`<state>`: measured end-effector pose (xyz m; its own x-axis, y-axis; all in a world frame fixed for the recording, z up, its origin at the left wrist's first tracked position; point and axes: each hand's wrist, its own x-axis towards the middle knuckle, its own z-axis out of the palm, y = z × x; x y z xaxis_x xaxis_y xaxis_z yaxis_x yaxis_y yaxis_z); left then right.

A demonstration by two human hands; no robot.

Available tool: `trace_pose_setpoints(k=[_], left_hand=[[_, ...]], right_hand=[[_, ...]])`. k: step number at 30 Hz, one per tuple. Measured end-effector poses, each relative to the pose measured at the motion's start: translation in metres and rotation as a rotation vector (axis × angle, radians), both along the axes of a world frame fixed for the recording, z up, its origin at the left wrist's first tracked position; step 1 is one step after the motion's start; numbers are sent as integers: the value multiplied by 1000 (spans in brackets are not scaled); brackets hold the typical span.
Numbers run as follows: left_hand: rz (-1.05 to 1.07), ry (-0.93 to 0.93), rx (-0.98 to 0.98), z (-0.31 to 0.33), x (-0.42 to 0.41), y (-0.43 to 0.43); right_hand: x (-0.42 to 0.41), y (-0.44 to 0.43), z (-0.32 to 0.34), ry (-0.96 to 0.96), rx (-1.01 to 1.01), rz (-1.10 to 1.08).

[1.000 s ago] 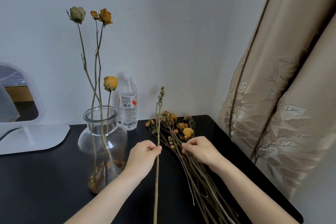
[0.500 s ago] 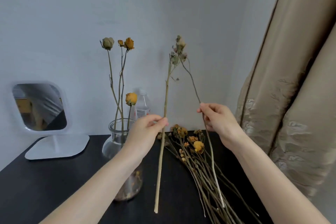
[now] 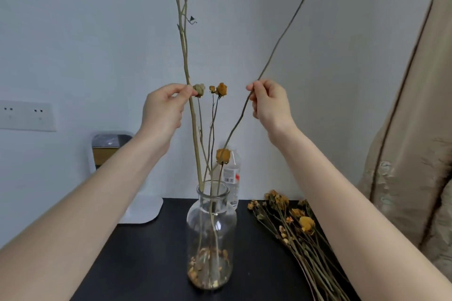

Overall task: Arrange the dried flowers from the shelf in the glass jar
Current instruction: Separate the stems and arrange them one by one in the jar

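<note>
both hands are feeding stems into the clear round-bellied glass jar on the black desk. the left hand pinches a thick pale dried stem with green buds, its foot already inside the jar's neck. the right hand pinches a thin dark wiry stem, its tip seemingly near the rim. next, i'd judge, both get lowered straight and released. the loose bundle of dried yellow flowers lies on the desk just right of the jar.
</note>
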<state>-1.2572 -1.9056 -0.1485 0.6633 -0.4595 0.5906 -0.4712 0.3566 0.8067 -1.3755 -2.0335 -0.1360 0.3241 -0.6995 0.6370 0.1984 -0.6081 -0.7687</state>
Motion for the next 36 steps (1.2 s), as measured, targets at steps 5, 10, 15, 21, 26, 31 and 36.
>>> trace_pose_setpoints(k=[5,10,15,21,26,31,36], left_hand=[[2,5,-8,-7,3,-11],[-2,-9,35,-22,-1,-18],[-34,29,110,-51,-3,-21],[-19,32,224,-89,4,-24],[15,-65,344,-112,12,-23],[73,-207,467,-121,15,-23],[135,-330,489,-126,12,-22]], right_hand=[[13,-4,-16,126,-55,-39],[14,-6,-30,238,-64,-13],[12,-3,-45,372,-93,22],[12,2,-67,476,-130,99],[12,1,-86,571,-154,76],[12,1,-99,630,-178,57],[12,2,-108,706,-208,52]])
